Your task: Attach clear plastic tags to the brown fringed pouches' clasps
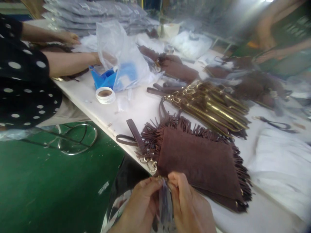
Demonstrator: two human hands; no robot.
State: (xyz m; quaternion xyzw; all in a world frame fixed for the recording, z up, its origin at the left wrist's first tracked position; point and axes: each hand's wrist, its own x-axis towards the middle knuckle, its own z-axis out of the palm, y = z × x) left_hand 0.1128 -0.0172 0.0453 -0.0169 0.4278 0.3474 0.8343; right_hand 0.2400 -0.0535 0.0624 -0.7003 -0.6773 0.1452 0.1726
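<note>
A brown suede clutch bag [196, 155] with fringed edges lies on the table in front of me. Its brown wrist strap [134, 136] and gold clasp [152, 165] rest at the left side. Just at the clutch's near left corner, my left hand [143, 200] and my right hand [186, 202] pinch the top of a narrow plastic-wrapped piece [165, 204] from both sides. This piece hangs down between my palms. A bit of gold metal shows at my fingertips; whether it is fixed to the clutch I cannot tell.
Gold-edged brown clutches [209, 106] are piled behind mine. A tape roll [105, 95], a blue tape dispenser [104, 77] and a clear plastic bag [121, 55] stand farther back. White material [284, 171] lies at right. Co-workers' arms [70, 63] reach in from left and far right.
</note>
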